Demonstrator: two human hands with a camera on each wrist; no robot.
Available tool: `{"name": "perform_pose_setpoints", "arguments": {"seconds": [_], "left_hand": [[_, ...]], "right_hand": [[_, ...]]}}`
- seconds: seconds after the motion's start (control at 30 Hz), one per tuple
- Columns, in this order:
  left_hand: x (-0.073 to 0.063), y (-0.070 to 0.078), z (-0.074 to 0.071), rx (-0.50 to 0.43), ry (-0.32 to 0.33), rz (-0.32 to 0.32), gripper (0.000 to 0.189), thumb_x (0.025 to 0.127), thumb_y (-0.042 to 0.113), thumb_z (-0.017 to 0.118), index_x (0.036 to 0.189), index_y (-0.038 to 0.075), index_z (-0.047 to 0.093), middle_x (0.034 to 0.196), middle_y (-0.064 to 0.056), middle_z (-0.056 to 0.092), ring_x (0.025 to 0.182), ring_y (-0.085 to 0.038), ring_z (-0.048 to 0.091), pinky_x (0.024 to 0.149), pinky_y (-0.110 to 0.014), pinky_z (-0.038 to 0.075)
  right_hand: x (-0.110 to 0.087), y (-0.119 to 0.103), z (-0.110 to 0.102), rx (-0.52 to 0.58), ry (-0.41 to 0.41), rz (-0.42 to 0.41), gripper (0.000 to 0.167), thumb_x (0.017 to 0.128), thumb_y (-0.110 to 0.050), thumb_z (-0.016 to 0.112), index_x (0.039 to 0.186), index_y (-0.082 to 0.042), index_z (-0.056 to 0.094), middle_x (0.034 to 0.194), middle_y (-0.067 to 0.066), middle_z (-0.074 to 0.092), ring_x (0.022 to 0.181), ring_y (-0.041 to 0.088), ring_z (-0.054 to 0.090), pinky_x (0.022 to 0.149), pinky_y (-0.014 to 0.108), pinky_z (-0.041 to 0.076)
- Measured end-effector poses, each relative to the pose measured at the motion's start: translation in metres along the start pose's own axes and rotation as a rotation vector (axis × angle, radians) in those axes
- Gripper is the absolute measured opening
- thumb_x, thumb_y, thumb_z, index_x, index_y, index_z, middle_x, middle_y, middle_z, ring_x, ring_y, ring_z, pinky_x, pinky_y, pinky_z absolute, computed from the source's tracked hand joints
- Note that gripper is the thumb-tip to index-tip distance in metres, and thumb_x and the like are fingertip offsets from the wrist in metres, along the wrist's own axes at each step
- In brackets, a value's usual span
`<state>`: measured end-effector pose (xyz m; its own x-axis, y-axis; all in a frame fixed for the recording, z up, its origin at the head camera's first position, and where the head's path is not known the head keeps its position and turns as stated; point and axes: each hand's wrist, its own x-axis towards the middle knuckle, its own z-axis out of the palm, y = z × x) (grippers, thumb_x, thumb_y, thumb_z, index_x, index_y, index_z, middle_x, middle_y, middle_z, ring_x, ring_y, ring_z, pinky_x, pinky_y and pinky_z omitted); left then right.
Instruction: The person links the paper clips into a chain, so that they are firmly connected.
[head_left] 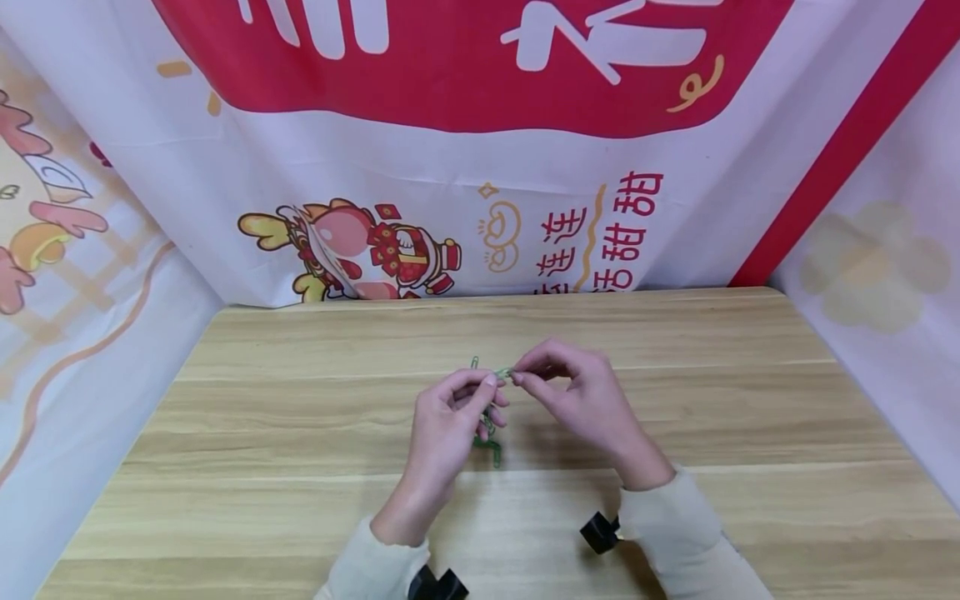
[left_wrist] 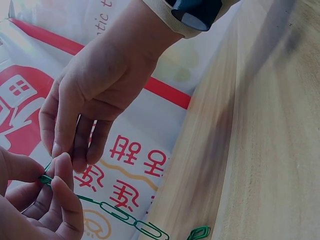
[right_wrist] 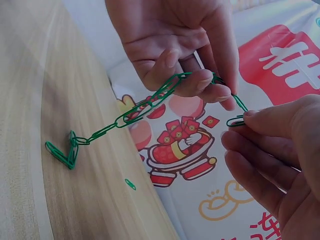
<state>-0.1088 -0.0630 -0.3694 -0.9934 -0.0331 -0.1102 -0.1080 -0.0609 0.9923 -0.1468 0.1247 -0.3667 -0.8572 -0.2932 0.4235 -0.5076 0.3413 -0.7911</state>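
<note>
A chain of linked green paper clips (right_wrist: 135, 112) runs from my left hand (head_left: 450, 425) down to the table. My left hand holds its upper end between thumb and fingers, the chain passing across the fingers. My right hand (head_left: 581, 396) pinches a green paper clip (right_wrist: 235, 121) between thumb and index finger, close to the left fingertips. Whether that clip is hooked to the chain I cannot tell for sure. The chain's lower links (right_wrist: 62, 155) lie folded on the wood below the left hand. Fingers partly hide the links.
One loose green paper clip (head_left: 475, 362) lies on the wooden table (head_left: 300, 433), just beyond the left hand. Printed white and red cloth (head_left: 450, 158) hangs along the table's far edge, with more cloth at both sides. Each wrist wears a small black camera (head_left: 600, 532).
</note>
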Motion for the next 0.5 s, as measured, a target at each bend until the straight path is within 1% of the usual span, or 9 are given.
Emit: {"name": "perform_pose_setpoints", "arguments": {"seconds": [0.17, 0.33, 0.5], "left_hand": [[0.0, -0.0004, -0.0001, 0.002, 0.0, 0.003, 0.017, 0.105, 0.013, 0.069, 0.114, 0.0, 0.075, 0.089, -0.004, 0.077, 0.07, -0.014, 0.069, 0.057, -0.02, 0.051], [-0.0007, 0.0, -0.0014, 0.017, -0.018, -0.001, 0.016, 0.105, 0.015, 0.069, 0.115, 0.003, 0.075, 0.093, -0.007, 0.078, 0.073, -0.015, 0.07, 0.059, -0.021, 0.052], [-0.0007, -0.0001, -0.0012, 0.028, -0.03, -0.002, 0.016, 0.105, 0.016, 0.069, 0.115, 0.005, 0.076, 0.092, -0.005, 0.077, 0.074, -0.017, 0.07, 0.06, -0.021, 0.052]], "right_hand": [[0.0001, -0.0012, 0.0011, -0.054, -0.006, -0.025, 0.009, 0.096, -0.006, 0.081, 0.1, -0.013, 0.077, 0.095, 0.002, 0.081, 0.089, 0.011, 0.076, 0.08, 0.033, 0.065], [0.0006, -0.0011, 0.0018, -0.08, -0.009, -0.05, 0.016, 0.092, 0.0, 0.082, 0.1, -0.012, 0.074, 0.094, 0.002, 0.08, 0.086, 0.011, 0.075, 0.08, 0.037, 0.065], [0.0003, 0.0001, 0.003, -0.095, -0.012, -0.061, 0.022, 0.088, 0.005, 0.081, 0.102, -0.009, 0.072, 0.092, 0.001, 0.078, 0.084, 0.012, 0.073, 0.078, 0.034, 0.065]]}}
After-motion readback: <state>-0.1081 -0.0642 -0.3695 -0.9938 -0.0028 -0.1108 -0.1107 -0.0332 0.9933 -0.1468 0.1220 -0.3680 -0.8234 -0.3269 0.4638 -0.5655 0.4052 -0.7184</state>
